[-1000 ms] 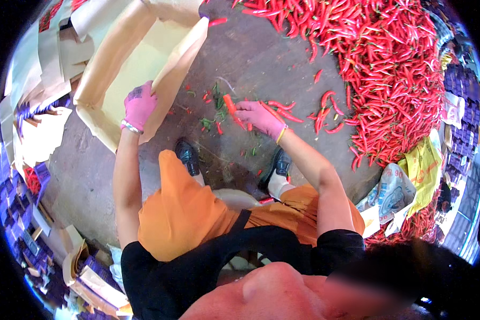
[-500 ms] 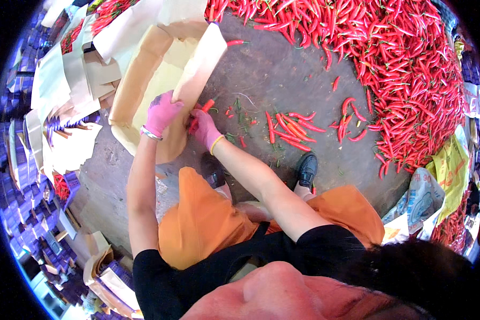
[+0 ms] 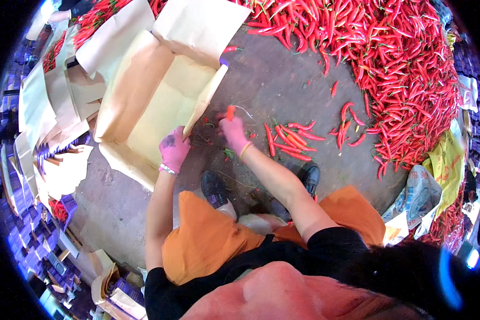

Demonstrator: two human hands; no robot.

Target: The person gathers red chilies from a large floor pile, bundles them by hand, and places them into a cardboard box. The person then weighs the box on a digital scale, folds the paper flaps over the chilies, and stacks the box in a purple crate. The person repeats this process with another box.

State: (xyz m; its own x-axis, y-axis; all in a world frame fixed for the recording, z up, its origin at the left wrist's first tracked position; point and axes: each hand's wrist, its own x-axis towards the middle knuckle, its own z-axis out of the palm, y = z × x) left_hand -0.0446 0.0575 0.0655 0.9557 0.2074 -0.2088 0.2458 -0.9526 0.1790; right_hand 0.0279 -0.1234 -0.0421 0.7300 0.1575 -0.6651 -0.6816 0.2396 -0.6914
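Note:
A crate lined with cream paper (image 3: 181, 88) lies at the left, its paper flaps folded out over the rim. A bit of purple crate shows at the far right corner. My left hand (image 3: 174, 150), in a pink glove, is closed on the paper edge at the near right corner. To the right of the crate, my pink-gloved right hand (image 3: 233, 132) is held over the floor, apart from the paper. Its fingers are wrapped around a short red-orange object (image 3: 230, 112), mostly hidden and blurred, so its kind is unclear.
A large heap of red chillies (image 3: 410, 80) spreads across the far right. Several loose chillies (image 3: 293, 140) lie right of my right hand. Paper sheets (image 3: 53, 101) and purple crates (image 3: 29, 226) line the left side. A yellow sack (image 3: 447, 157) lies at the right.
My right hand has moved right, away from the crate's side, with the red-orange object. My left hand has shifted nearer along the paper edge. The far flap now stands folded outward.

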